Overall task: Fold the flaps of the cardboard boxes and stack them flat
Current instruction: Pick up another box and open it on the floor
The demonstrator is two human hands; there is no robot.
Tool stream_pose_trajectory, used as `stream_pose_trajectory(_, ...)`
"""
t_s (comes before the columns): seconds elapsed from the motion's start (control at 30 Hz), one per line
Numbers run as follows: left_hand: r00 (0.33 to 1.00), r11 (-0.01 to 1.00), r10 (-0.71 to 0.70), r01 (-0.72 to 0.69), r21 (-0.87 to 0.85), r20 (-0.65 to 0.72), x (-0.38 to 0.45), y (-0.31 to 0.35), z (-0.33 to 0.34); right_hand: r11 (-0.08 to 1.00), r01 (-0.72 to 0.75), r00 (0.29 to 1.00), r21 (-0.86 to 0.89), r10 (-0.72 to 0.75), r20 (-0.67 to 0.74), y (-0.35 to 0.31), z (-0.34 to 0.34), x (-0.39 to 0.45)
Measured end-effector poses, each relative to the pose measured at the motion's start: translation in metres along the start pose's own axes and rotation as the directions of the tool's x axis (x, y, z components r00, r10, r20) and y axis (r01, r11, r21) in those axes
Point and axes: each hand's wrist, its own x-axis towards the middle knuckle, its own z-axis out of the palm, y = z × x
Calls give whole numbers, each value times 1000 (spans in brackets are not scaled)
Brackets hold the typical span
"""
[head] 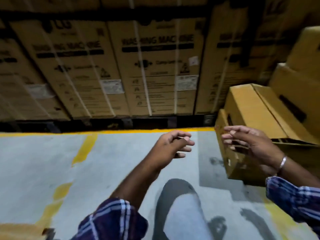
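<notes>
A pile of empty cardboard boxes (251,108) stands on the floor at the right, tipped at angles, with a low box (233,163) at the bottom of the pile. My right hand (251,142) hovers in front of that low box with its fingers spread and relaxed, holding nothing; a metal bangle sits on the wrist. My left hand (173,144) hangs in the air to the left of the pile, a short gap away, fingers loosely curled and empty. Both hands are blurred by motion.
A wall of large strapped washing-machine cartons (152,66) on pallets fills the back. A yellow floor line (103,132) runs in front of them on the grey concrete floor (43,161). My leg (183,219) is below the hands. A cardboard corner (19,231) lies at bottom left.
</notes>
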Motion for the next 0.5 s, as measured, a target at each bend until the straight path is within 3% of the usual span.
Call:
stream_pose_trajectory(0.13, 994, 995, -38, 48, -93, 104, 41, -15, 102, 995, -62, 978, -83, 44, -206, 26, -82, 1)
stream_pose_trajectory(0.27, 989, 983, -82, 101, -155, 122, 69, -49, 170, 976, -125, 924, -177, 50, -380, 62, -144, 23)
stream_pose_trajectory(0.4, 980, 986, -164, 165, 6, 113, 80, -115, 197, 965, -192, 840, -180, 67, -539, 97, -193, 51)
stream_pose_trajectory(0.5, 983, 977, -159, 144, 155, 93, 94, -144, 204, 930, -232, 773, -285, -2, -635, 111, -223, 73)
